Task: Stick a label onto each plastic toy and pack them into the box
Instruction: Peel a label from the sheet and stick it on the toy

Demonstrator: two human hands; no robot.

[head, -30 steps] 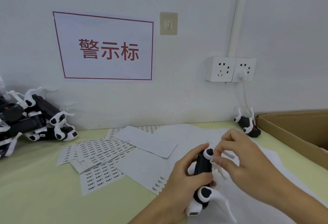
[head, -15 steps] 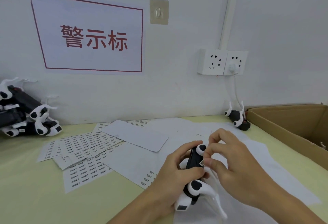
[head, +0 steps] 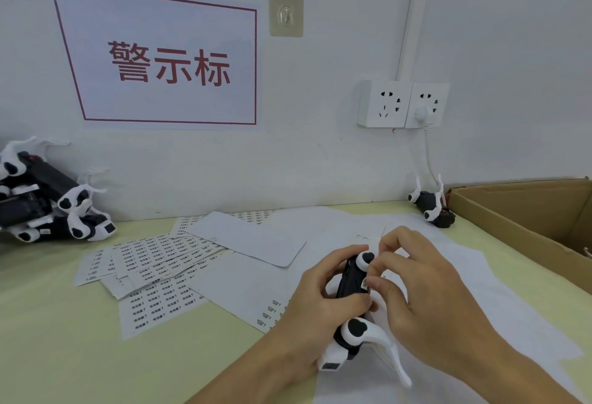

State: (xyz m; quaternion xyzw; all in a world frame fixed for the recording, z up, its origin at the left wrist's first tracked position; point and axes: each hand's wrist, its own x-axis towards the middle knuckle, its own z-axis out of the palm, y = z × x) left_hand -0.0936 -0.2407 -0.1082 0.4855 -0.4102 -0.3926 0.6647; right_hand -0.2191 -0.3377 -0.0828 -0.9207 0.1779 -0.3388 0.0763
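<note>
1. Since before, my right hand (head: 426,294) has slid its thumb down the toy (head: 352,278), pressing the label (head: 364,284).
2. Left hand (head: 323,304) grips its stiff black body at 5 o'clock on the desk (head: 48,323).
3. Light; thin white arms look fragile, so I'd hold the body.

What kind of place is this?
Probably a small packing or labelling workstation: sheets of printed labels spread on the table, a pile of black-and-white toys waiting at the left, and an open cardboard box at the right.
</note>
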